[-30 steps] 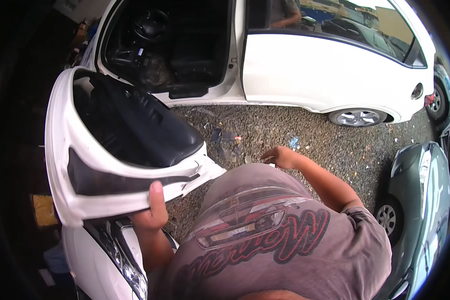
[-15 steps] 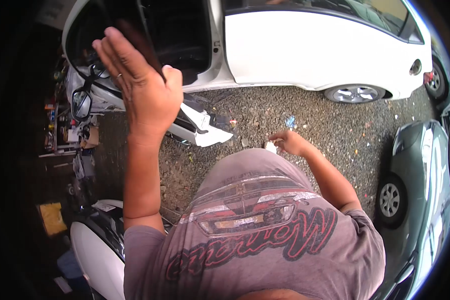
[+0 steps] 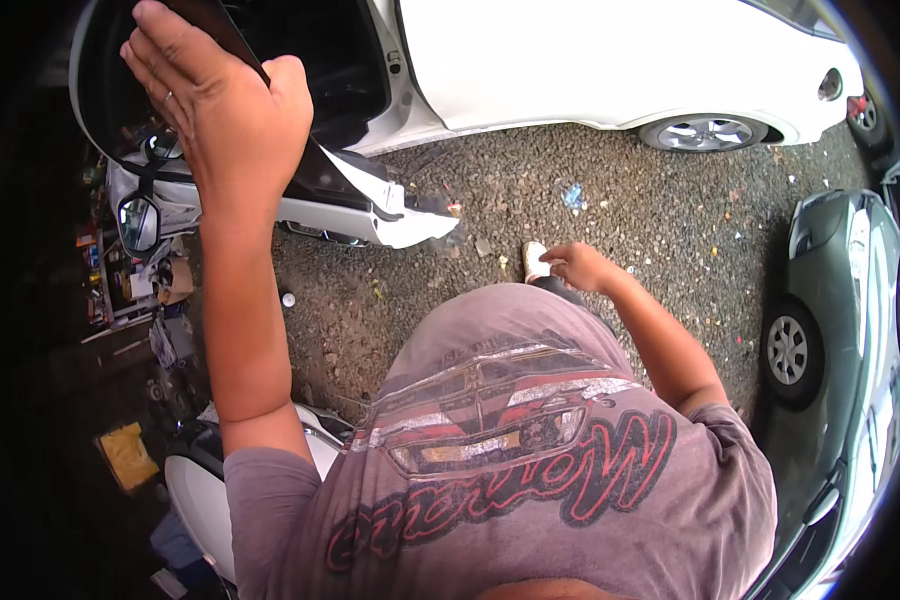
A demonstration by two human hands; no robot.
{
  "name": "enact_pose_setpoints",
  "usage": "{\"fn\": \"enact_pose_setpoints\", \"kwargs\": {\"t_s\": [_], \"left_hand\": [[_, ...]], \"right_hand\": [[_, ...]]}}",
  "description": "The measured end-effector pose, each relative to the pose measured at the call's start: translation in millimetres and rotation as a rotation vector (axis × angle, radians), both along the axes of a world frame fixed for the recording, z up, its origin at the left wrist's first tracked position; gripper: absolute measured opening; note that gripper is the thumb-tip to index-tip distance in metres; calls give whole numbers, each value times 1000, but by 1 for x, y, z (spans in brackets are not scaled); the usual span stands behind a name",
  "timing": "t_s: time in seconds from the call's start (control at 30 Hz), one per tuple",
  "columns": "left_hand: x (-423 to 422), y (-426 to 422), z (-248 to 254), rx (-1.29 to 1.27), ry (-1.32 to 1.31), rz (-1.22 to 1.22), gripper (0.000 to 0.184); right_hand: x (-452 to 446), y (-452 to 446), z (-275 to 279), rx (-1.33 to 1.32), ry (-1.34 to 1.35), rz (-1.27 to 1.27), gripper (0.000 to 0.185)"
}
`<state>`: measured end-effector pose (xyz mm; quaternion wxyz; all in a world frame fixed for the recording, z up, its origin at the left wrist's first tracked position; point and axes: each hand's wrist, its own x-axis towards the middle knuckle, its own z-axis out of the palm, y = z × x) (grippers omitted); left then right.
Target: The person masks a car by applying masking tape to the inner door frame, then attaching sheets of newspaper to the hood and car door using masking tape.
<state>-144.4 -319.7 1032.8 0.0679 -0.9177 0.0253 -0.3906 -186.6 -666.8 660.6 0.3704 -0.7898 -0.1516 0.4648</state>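
Observation:
My left hand (image 3: pixel 235 115) is raised at the upper left, a ring on one finger. Its thumb and straight fingers lie on either side of the dark upper frame of an open white car door (image 3: pixel 335 212), and the palm side is hidden. Hanging low in front of my body, my right hand (image 3: pixel 585 268) has loosely bent, parted fingers, with nothing visible in them. Below it in the view shows my light shoe (image 3: pixel 535 262) on the gravel, apart from the hand as far as I can tell.
The white car (image 3: pixel 570 70) stands ahead with its dark doorway (image 3: pixel 320 60) exposed. A side mirror (image 3: pixel 140 222) sticks out at left. A grey-green car (image 3: pixel 835 310) is parked at right. Gravel (image 3: pixel 490 180) with litter lies between. Behind my left arm is a white rounded vehicle part (image 3: pixel 195 490).
The white car and its door have shifted up and left in view as I move. My left hand stays on the door frame. My shoe now shows more fully beside my right hand.

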Motion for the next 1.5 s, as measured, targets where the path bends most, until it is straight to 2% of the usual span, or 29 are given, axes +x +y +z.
{"fn": "enact_pose_setpoints", "kwargs": {"t_s": [0.2, 0.27, 0.4, 0.5, 0.57, 0.7, 0.77, 0.87, 0.97, 1.07, 1.1, 1.17, 1.23, 1.27, 1.3, 1.37, 1.5], "left_hand": [[52, 11, -6, 18, -39, -24, 102], [69, 11, -7, 13, -40, -22, 102], [106, 13, -12, 12, -71, -38, 103], [125, 3, -15, -104, -205, -12, 104], [136, -7, -12, -132, -156, 103, 106], [165, -4, -9, -138, -111, 114, 105], [193, 6, -14, -108, -136, 169, 104], [217, 12, -6, -113, -50, 210, 105], [232, 5, -3, -134, -35, 217, 104], [250, 5, 9, -198, 120, 286, 107], [278, 16, -19, 23, -341, 331, 84], [287, 36, -2, 3, -22, 218, 106], [314, 44, -6, 15, -40, 206, 108], [319, 45, -6, 5, -29, 231, 107], [324, 45, -6, -6, -14, 257, 106], [332, 46, -5, 1, -14, 268, 105], [347, 49, -4, -16, 5, 284, 104]], "right_hand": [[10, -15, -16, -1, -12, -43, 40], [11, -22, -23, -2, -110, -32, 39], [14, -28, -16, -44, -108, -49, 40], [8, -30, -11, -58, -86, -129, 41], [4, -31, -6, -69, -86, -142, 39], [-9, -36, -19, -48, -95, -191, 39], [-13, -37, -24, -49, 36, -260, 39], [-19, -41, -19, -50, 52, -313, 38], [-23, -48, -23, -53, 9, -294, 39], [-29, -57, -33, -48, -54, -319, 40], [-30, -60, -34, -55, -91, -327, 40], [-34, -65, -36, -31, -105, -358, 40], [-31, -72, -29, -57, 1, -435, 41], [-36, -78, -49, -44, -101, -401, 41], [-37, -79, -43, -41, -105, -406, 41], [-37, -82, -26, -106, 12, -445, 42], [-45, -90, -39, -66, 14, -518, 41]]}}
